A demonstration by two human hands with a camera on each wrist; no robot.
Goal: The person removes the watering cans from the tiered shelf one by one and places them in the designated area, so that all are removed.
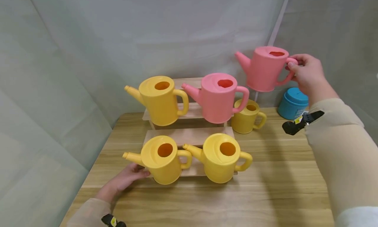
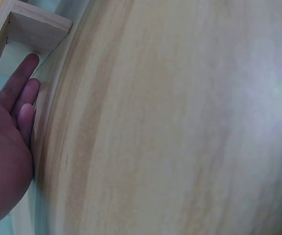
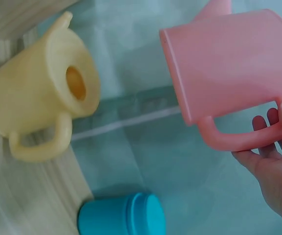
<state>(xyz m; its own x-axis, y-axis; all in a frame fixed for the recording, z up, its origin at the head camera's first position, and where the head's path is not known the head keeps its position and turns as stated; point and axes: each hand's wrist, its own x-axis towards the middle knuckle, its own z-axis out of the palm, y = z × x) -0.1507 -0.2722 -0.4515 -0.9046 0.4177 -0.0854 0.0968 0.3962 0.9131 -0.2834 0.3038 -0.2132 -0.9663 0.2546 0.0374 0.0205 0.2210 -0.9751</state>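
Observation:
My right hand (image 1: 308, 69) grips the handle of a pink watering can (image 1: 265, 69), raised at the back right with its spout to the left. A second pink watering can (image 1: 218, 100) sits on the upper part of a wooden tiered rack (image 1: 189, 135), right of a yellow watering can (image 1: 160, 103). Lower on the rack stand another yellow can (image 1: 165, 168) and a yellow can (image 1: 220, 166) beside it. My left hand (image 1: 130, 177) rests at the rack's lower left end, its fingers (image 2: 21, 83) fairly straight beside the wood in the left wrist view.
Behind the rack's right side, a yellow watering can (image 1: 245, 118) stands on the wood-grain table (image 1: 280, 187). A blue lidded jar (image 1: 293, 103) is at the back right. Pale fabric (image 1: 177, 33) hangs behind the table and down its left side.

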